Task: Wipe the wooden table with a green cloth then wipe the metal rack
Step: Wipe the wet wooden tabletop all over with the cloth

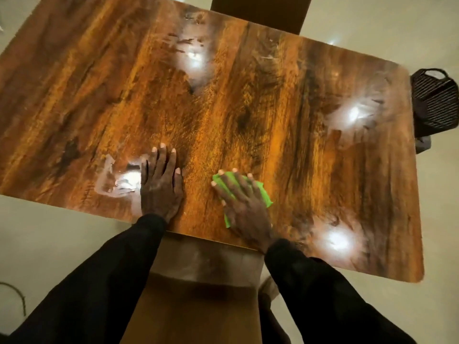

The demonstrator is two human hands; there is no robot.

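The wooden table point(223, 100) fills most of the head view, glossy, with bright lamp reflections and smeared wet patches. My right hand point(242, 206) presses flat on the green cloth point(263, 194) near the table's front edge; the cloth shows around the fingers and below the palm. My left hand point(160, 187) rests flat on the bare tabletop with its fingers spread, left of the cloth and beside a wet smear. A dark ribbed rack point(436, 100) stands off the table's right edge, partly cut by the frame.
A brown chair seat point(206, 294) sits under the front edge between my black sleeves. Another dark chair back point(258, 11) stands at the far side. Pale tiled floor point(49, 232) surrounds the table. A thin cord point(15, 294) lies at lower left.
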